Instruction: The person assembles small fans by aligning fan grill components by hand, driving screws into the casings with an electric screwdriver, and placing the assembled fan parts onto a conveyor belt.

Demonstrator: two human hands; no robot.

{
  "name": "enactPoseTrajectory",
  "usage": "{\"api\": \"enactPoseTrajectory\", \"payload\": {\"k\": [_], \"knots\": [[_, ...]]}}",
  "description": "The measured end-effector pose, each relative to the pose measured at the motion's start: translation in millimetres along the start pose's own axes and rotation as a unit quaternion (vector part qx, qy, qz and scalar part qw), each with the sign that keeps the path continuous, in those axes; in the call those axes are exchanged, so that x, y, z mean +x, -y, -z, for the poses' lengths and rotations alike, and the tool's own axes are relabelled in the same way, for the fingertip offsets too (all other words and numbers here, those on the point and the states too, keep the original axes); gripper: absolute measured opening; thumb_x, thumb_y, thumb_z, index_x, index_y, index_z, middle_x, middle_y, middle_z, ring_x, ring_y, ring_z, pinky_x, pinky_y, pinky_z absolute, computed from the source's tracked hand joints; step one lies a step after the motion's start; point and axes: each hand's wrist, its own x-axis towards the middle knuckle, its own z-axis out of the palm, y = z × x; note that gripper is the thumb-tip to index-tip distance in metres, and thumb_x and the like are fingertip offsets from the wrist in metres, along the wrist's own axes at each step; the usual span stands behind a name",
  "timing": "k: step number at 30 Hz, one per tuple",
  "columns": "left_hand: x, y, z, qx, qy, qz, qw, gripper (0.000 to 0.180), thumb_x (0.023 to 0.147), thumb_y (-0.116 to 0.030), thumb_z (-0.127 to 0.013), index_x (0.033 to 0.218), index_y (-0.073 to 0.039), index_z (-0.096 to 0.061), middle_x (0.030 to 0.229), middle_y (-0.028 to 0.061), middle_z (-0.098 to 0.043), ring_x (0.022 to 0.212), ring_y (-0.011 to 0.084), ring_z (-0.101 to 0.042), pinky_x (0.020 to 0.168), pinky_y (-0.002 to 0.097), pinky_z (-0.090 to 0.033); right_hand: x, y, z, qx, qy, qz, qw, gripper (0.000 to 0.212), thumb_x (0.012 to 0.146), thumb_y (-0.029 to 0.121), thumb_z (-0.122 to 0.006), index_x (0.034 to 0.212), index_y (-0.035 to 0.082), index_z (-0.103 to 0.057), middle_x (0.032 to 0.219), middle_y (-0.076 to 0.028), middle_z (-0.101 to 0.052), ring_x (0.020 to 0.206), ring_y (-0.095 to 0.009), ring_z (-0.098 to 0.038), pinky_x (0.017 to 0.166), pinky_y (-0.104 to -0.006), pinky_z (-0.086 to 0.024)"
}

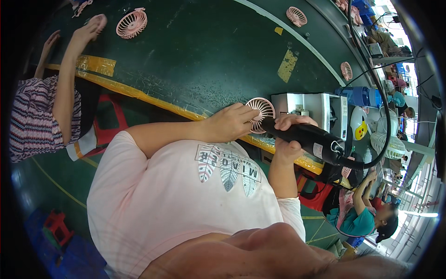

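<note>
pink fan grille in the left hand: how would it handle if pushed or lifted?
The pink fan grille is probably light: thin openwork plastic ribs, pinched by the left hand. Likely fragile under the black power screwdriver. Round rim, so it may roll on edge.

One small white rectangular label (318, 150) is seen on the barrel of the black power tool (309, 137), near its cable end. A yellow rectangular tape patch (287, 65) and a smaller yellow square (278, 30) are noted flat on the dark green bench (204, 51), well apart from the tool. A white box-shaped machine (309, 108) stands at the bench edge; whether its front carries a screen cannot be told.
</note>
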Motion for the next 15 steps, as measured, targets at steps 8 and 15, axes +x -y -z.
{"api": "enactPoseTrajectory", "payload": {"k": [8,15], "knots": [[-4.2,-1.5,-6.2,0.030,-0.025,-0.022,0.999,0.013,0.064,-0.009,-0.064,0.065,0.000,-0.056,0.104,0.0142,-0.054,0.084,0.0251,-0.053,0.072,0.0345,-0.043,-9.6,-0.8,-5.0,-0.092,0.054,0.049,0.993,0.061,0.067,0.050,-0.068,0.095,0.002,-0.043,0.064,-0.007,-0.050,0.055,-0.019,-0.051,0.055,-0.0309,-0.044],[-9.9,-8.7,-4.6,0.073,0.019,-0.049,0.996,0.018,0.065,-0.008,-0.060,0.078,0.003,-0.057,0.099,0.0151,-0.052,0.089,0.0248,-0.052,0.075,0.0328,-0.041,0.3,45.5,36.6,-0.069,-0.042,0.129,0.988,0.061,0.069,0.057,-0.061,0.101,0.008,-0.047,0.067,-0.004,-0.049,0.059,-0.017,-0.048,0.058,-0.0303,-0.041]]}}
